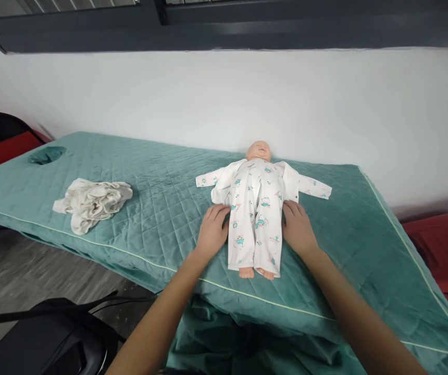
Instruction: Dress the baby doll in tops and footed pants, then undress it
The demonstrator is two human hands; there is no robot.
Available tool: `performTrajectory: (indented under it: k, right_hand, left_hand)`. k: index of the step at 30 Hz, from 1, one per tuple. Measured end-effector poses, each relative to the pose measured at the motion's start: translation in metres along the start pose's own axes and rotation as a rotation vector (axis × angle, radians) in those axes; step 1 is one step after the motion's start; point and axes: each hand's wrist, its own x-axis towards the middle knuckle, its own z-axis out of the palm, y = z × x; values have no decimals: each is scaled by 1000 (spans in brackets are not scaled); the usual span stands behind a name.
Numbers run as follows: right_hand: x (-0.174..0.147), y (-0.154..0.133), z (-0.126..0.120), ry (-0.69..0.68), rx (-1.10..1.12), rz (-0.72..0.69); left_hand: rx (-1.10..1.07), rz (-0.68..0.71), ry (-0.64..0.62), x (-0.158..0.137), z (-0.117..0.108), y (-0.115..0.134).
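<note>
A baby doll (259, 150) lies face up on the green quilted bed cover, its head by the wall and its feet toward me. White printed trousers (255, 219) reach up over its chest, and both bare feet show below the cuffs. Its white printed top (226, 182) has the sleeves spread out to both sides. My left hand (212, 232) rests against the left edge of the trousers, fingers stretched and thumb apart. On the opposite edge, my right hand (298, 229) lies likewise with fingers extended. Neither hand visibly grips the cloth.
A crumpled white cloth (93, 203) lies on the left part of the bed (161, 203), near a round face hole (47, 154). A white wall (169, 99) runs behind. Red chairs (443, 255) stand at the right, and a black chair (52, 338) at the lower left.
</note>
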Motion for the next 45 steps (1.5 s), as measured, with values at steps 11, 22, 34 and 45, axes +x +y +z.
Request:
performTrajectory:
  k: [11, 22, 34, 45]
  right_hand:
    - [15, 2, 11, 17, -90, 18]
    - [13, 1, 12, 12, -141, -18]
    - [10, 3, 17, 47, 70, -113]
    - [47, -2, 34, 13, 375, -15]
  left_hand:
    - [204, 89, -175, 51, 25, -29]
    - [138, 270, -385, 65, 35, -13]
    - [-204, 93, -233, 87, 52, 9]
    - [-169, 18, -275, 88, 53, 8]
